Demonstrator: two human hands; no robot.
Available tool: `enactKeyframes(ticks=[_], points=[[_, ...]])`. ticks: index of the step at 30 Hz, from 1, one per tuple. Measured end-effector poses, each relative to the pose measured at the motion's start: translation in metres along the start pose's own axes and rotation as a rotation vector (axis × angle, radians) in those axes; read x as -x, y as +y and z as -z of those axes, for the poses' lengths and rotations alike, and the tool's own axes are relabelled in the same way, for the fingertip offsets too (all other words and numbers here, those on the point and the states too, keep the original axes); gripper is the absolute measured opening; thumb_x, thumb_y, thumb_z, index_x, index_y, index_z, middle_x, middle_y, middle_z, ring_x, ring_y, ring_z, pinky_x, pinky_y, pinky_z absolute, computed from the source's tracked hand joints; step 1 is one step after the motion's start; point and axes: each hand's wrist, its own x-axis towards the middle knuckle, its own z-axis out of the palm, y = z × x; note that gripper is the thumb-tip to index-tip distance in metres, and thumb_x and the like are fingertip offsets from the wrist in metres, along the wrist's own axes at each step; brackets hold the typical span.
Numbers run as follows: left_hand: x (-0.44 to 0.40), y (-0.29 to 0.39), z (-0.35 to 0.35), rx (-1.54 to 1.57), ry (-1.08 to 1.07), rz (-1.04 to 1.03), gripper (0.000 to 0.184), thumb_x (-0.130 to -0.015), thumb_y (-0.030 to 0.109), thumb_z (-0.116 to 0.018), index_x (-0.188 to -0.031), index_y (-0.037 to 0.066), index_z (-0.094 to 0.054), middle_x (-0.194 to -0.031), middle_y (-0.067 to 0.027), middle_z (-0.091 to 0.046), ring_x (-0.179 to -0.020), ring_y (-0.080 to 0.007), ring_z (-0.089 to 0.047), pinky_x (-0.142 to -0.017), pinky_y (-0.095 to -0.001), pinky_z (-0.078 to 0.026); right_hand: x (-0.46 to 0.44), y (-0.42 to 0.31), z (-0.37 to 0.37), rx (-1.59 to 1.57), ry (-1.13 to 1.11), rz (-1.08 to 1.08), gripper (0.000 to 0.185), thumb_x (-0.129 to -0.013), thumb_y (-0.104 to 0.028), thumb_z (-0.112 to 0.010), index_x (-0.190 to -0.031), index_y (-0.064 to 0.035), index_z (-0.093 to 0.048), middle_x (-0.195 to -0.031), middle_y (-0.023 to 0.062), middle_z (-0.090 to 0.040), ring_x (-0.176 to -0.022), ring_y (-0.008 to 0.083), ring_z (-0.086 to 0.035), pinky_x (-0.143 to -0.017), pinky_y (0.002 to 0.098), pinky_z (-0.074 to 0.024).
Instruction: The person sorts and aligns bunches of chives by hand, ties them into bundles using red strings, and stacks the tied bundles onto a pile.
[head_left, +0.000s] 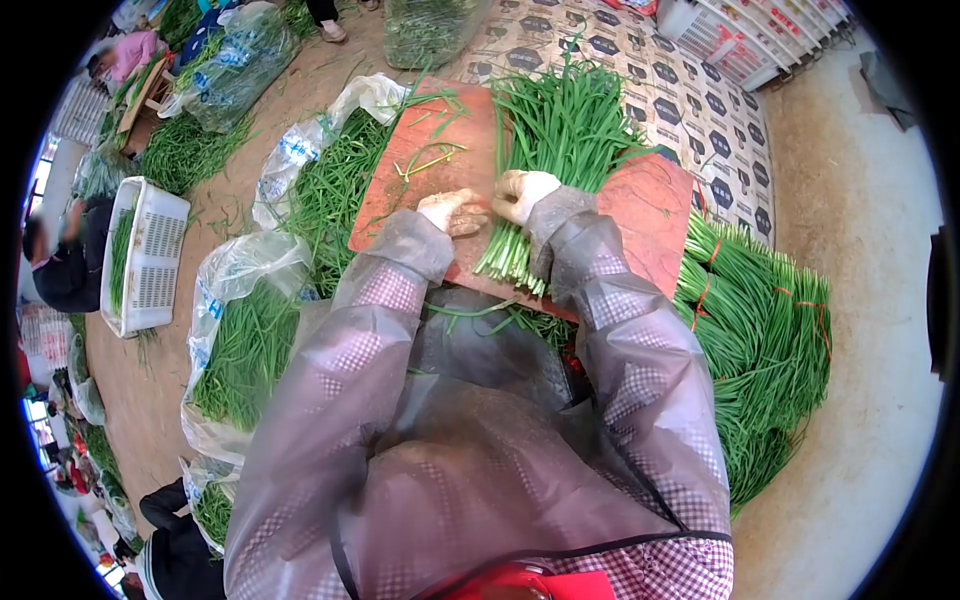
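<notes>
One green bunch (565,135), long axis fore-and-aft, leaf tips away

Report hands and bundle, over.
Right hand on green bundle; left hand close beside. Bundle lying on red board. Loose stems left of it.

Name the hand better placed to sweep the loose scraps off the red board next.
Left, I'd judge: the left hand is nearer the scraps on the board, while the right hand is at the green bunch, farther from them.
</notes>
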Motion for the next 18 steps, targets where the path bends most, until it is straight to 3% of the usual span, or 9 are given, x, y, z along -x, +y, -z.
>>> enactKeyframes(ticks=[2,9,11,14,16,18], points=[[-0.001,-0.001,0.000,0.027,0.004,0.016,0.025,-0.088,0.014,-0.061,-0.109,0.001,-0.060,-0.101,-0.0138,-0.066,-0.089,-0.0254,-0.066,-0.075,-0.0341,-0.054,0.001,-0.001,0.000,0.010,0.015,0.009,0.027,-0.079,-0.029,-0.062,-0.089,-0.0044,-0.068,-0.094,0.0139,-0.062,-0.086,0.0312,-0.061,-0.076,0.0365,-0.0486],[-0.002,-0.001,-0.012,-0.105,0.047,-0.267,0.020,-0.084,0.002,-0.062,-0.104,-0.002,-0.062,-0.093,-0.0105,-0.067,-0.080,-0.0176,-0.065,-0.073,-0.0285,-0.053,-0.002,0.007,-0.009,-0.062,0.007,-0.032,0.028,-0.081,-0.028,-0.064,-0.097,-0.0056,-0.067,-0.097,0.0139,-0.063,-0.088,0.0294,-0.062,-0.078,0.0352,-0.0492],[-0.001,0.004,-0.016,-0.141,0.071,-0.329,0.018,-0.084,0.002,-0.062,-0.102,-0.002,-0.063,-0.092,-0.0097,-0.067,-0.079,-0.0166,-0.064,-0.073,-0.0276,-0.053,-0.002,0.006,-0.013,-0.119,0.159,-0.084,0.028,-0.082,-0.026,-0.064,-0.103,-0.0064,-0.066,-0.098,0.0126,-0.066,-0.090,0.0251,-0.064,-0.080,0.0328,-0.0496],[0.000,0.009,-0.026,-0.300,0.087,-0.478,0.015,-0.082,0.000,-0.063,-0.097,-0.001,-0.065,-0.088,-0.0084,-0.067,-0.078,-0.0141,-0.063,-0.072,-0.0250,-0.052,0.000,0.005,-0.007,-0.270,0.036,-0.113,0.031,-0.084,-0.026,-0.063,-0.108,-0.0059,-0.065,-0.099,0.0118,-0.067,-0.092,0.0212,-0.064,-0.083,0.0308,-0.0492],[-0.002,0.009,-0.036,-0.427,0.164,-0.713,0.013,-0.081,-0.004,-0.062,-0.093,0.000,-0.065,-0.086,-0.0063,-0.067,-0.077,-0.0124,-0.062,-0.072,-0.0233,-0.051,0.000,0.000,-0.001,-0.247,0.026,-0.129,0.032,-0.085,-0.024,-0.062,-0.110,-0.0043,-0.064,-0.099,0.0118,-0.068,-0.092,0.0197,-0.064,-0.082,0.0299,-0.0490],[-0.003,0.011,-0.043,-0.516,0.164,-0.785,0.013,-0.082,-0.005,-0.061,-0.092,0.000,-0.065,-0.086,-0.0058,-0.067,-0.078,-0.0118,-0.062,-0.072,-0.0234,-0.051,0.000,0.005,-0.005,-0.224,0.015,-0.146,0.032,-0.086,-0.022,-0.062,-0.111,-0.0027,-0.063,-0.100,0.0118,-0.068,-0.091,0.0182,-0.064,-0.082,0.0290,-0.0488]])
